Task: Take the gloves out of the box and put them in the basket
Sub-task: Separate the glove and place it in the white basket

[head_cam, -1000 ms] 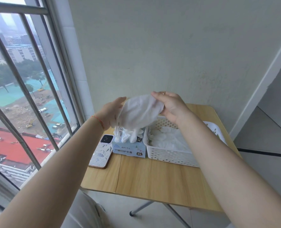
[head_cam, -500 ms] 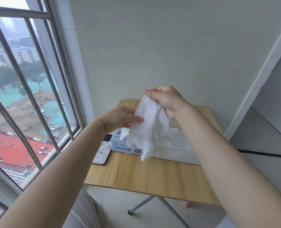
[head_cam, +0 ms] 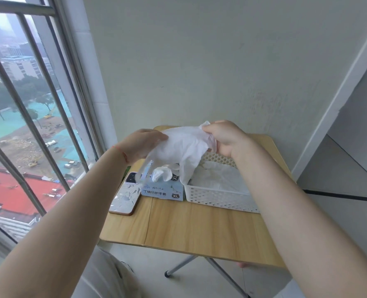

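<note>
A white glove (head_cam: 182, 151) hangs stretched in the air above the glove box (head_cam: 163, 190) and the left end of the white perforated basket (head_cam: 217, 198). My right hand (head_cam: 223, 138) grips its cuff end, fingers curled round it. My left hand (head_cam: 141, 145) holds the glove's other side, though its fingertips are hidden behind the material. The glove's fingers dangle down over the box. Another glove (head_cam: 162, 174) pokes up out of the box's opening. Several white gloves (head_cam: 219, 179) lie inside the basket.
A phone (head_cam: 126, 194) in a marbled case lies left of the box on the small wooden folding table (head_cam: 195, 231). A barred window stands close on the left, a plain wall behind the table, and a doorway opening on the right.
Half a second ago the glove hung from my right hand alone, with my left hand near it. Now both hands hold it spread wide above the box, and it sits lower.
</note>
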Tool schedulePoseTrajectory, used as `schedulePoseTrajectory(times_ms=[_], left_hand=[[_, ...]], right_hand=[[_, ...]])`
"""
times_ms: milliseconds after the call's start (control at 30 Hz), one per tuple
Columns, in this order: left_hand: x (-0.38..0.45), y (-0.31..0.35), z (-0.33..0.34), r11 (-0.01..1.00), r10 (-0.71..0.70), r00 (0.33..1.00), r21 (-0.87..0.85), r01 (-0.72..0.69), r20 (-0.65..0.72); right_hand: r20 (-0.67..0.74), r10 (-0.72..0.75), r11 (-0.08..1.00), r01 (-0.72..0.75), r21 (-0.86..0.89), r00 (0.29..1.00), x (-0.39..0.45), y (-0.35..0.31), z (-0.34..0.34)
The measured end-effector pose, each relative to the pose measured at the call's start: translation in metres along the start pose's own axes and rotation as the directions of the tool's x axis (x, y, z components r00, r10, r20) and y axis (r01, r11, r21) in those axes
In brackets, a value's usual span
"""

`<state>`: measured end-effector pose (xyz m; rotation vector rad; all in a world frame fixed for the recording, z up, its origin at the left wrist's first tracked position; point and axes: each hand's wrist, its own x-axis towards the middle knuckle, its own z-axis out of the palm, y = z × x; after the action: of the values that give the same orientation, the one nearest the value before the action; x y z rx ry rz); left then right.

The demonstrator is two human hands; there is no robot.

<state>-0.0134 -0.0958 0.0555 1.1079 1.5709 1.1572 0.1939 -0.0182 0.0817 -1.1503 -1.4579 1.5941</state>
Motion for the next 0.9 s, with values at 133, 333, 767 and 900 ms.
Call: schedulePoseTrajectory(times_ms=[133, 333, 767, 900], left_hand=[[0.027, 0.009, 0.019, 0.928, 0.084, 0.995, 0.367, -0.058, -0.054], [0.059, 0.012, 0.097, 0.599, 0.122, 0.983, 0.78, -0.182, 0.136], [0.086, -0.014, 0.161, 0.096, 0.233, 0.922, 0.937, -0.337, 0.308], [0.078, -0.016, 0.159, 0.0, 0.39, 0.85, 0.924, -0.383, 0.353]], right_hand=[[-0.03, 0.129, 0.991, -0.128, 0.027, 0.991, 0.001, 0.024, -0.019], [-0.179, 0.249, 0.968, -0.253, 0.001, 0.952, -0.001, 0.065, -0.075], [-0.361, 0.095, 0.782, -0.294, -0.55, 0.928, 0.005, 0.104, -0.117], [-0.378, 0.105, 0.741, -0.326, -0.587, 0.92, 0.011, 0.102, -0.113]])
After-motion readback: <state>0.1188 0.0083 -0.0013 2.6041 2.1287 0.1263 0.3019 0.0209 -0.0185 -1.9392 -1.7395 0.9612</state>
